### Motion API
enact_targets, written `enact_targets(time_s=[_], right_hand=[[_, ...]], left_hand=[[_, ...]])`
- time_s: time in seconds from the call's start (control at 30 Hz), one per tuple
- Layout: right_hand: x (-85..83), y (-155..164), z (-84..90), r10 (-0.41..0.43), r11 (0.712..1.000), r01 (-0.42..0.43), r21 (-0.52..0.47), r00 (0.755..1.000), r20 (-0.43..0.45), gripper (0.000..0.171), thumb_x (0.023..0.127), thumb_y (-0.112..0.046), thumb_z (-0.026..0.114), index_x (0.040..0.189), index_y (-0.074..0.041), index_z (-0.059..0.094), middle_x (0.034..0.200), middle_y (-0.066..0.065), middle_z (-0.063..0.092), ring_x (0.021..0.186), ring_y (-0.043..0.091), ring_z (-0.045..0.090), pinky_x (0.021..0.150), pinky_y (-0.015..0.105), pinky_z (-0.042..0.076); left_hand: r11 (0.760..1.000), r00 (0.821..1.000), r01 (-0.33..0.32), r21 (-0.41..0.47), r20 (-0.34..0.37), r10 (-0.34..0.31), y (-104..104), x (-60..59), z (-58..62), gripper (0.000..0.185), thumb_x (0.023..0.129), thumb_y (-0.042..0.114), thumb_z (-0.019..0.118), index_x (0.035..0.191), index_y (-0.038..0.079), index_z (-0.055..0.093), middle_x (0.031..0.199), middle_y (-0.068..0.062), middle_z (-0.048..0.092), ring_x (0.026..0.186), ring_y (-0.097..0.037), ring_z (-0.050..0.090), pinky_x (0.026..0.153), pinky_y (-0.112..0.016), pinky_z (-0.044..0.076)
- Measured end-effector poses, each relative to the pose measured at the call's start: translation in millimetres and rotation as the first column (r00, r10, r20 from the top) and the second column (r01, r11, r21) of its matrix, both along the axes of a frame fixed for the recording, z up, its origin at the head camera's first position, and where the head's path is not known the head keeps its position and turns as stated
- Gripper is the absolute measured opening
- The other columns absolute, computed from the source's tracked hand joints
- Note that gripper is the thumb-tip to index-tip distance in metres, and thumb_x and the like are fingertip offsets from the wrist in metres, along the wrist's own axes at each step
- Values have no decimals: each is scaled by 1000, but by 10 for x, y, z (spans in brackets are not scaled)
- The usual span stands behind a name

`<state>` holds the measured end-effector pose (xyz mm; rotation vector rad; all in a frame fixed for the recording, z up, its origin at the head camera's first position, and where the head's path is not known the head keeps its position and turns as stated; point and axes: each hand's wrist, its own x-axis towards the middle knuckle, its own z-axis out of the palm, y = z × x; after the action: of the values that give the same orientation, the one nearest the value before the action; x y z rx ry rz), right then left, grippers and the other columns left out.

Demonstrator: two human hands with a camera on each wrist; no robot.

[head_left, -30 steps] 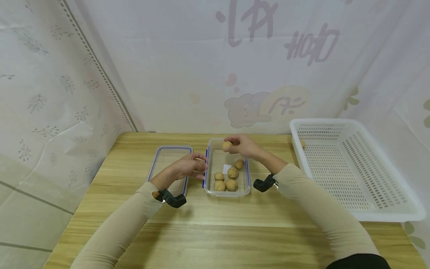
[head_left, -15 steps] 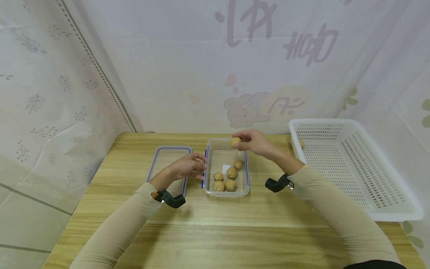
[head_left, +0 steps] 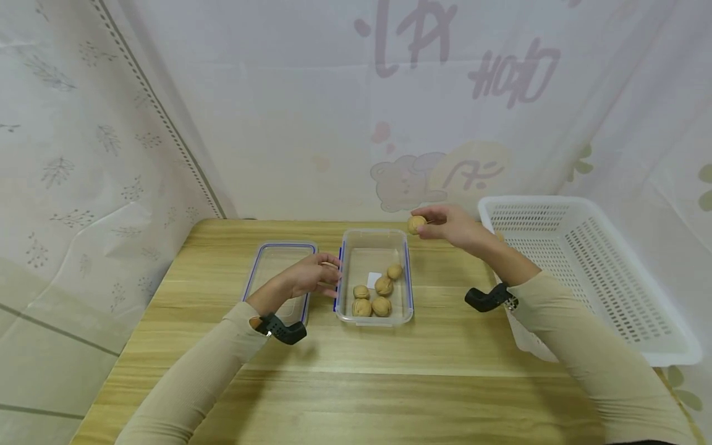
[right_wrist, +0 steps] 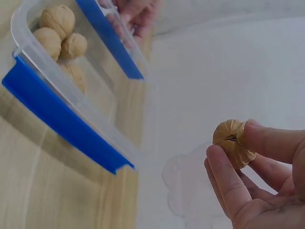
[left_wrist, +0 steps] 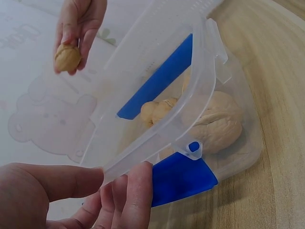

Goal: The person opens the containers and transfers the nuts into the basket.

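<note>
Nearest, the left hand (head_left: 311,277) rests relaxed fingers against the left wall of the clear container (head_left: 375,316), gripping nothing, and four walnuts (head_left: 381,305) lie inside; its lid (head_left: 280,253) sits just beside it. Farther off, the right hand (head_left: 453,225) pinches one walnut (head_left: 415,224) in its fingertips, in the air between container and white basket (head_left: 656,352). That light pinch on a round, hard shell could slip, and the nut would roll across the table (head_left: 356,383); one more walnut seems to lie in the basket's far corner.
</note>
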<state>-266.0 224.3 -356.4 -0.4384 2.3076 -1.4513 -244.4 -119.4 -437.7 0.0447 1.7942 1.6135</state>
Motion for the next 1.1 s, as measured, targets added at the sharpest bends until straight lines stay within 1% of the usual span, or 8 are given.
enact_targets(time_s=[0.17, 0.43, 0.53, 0.6, 0.7, 0.83, 0.97, 1.1], right_hand=[[13, 219, 70, -19, 997, 24, 79, 998, -52, 55, 103, -21, 63, 152, -4, 45, 143, 22, 54, 125, 38, 57, 112, 56, 45], [27, 561, 116, -88, 991, 93, 100, 995, -53, 57, 103, -27, 63, 154, -7, 43, 142, 21, 55, 124, 34, 59, 113, 54, 44], [30, 669, 144, -109, 985, 117, 125, 992, -64, 58, 103, -29, 63, 154, -8, 43, 144, 20, 54, 122, 29, 61, 111, 51, 46], [32, 736, 158, -118, 981, 128, 145, 990, -78, 59, 103, -31, 63, 154, -8, 43, 144, 19, 54, 119, 23, 63, 109, 47, 49], [29, 837, 169, -134, 978, 145, 153, 988, -76, 58, 103, -32, 62, 153, -9, 44, 142, 17, 56, 113, 12, 64, 104, 33, 52], [13, 974, 164, -152, 976, 160, 149, 987, -60, 60, 103, -31, 62, 154, -7, 41, 141, 16, 56, 106, 1, 63, 94, 16, 50], [11, 1115, 152, -151, 981, 154, 115, 988, -30, 62, 105, -27, 60, 156, -2, 35, 142, 15, 53, 108, -2, 62, 94, 13, 50], [12, 1248, 132, -166, 982, 166, 94, 986, -9, 63, 106, -25, 57, 156, 2, 31, 137, 7, 54, 108, -3, 62, 94, 14, 52]], left_hand=[[1000, 1000, 2, 5, -2, -2, -1, -4, -6, 39, 101, -2, 54, 136, -8, 38, 102, -10, 54, 91, -20, 56, 81, -36, 65], [1000, 1000, -7, 0, 2, 7, -11, 3, 1, 37, 101, -3, 54, 136, -8, 40, 101, -10, 54, 91, -20, 56, 81, -36, 65], [1000, 1000, -1, 2, 0, 1, -15, 6, 5, 39, 101, -3, 53, 137, -9, 38, 101, -10, 54, 91, -20, 56, 81, -36, 65], [1000, 1000, 0, 5, 2, 0, -18, 7, 8, 40, 101, -3, 53, 138, -9, 37, 101, -10, 54, 91, -20, 56, 81, -36, 65], [1000, 1000, 2, 11, -2, -2, -23, 16, 15, 40, 101, -3, 53, 138, -10, 37, 100, -9, 54, 91, -20, 56, 81, -36, 65], [1000, 1000, -8, 9, -2, 8, -21, 19, 15, 37, 101, -3, 53, 135, -7, 39, 99, -9, 54, 91, -21, 56, 81, -36, 65], [1000, 1000, -8, 10, -2, 8, -13, 3, -1, 35, 101, -3, 53, 134, -6, 41, 99, -9, 54, 91, -20, 56, 83, -38, 64], [1000, 1000, -3, 13, -2, 3, -8, -12, -8, 37, 101, -4, 53, 135, -8, 39, 98, -9, 54, 91, -20, 56, 84, -38, 64]])
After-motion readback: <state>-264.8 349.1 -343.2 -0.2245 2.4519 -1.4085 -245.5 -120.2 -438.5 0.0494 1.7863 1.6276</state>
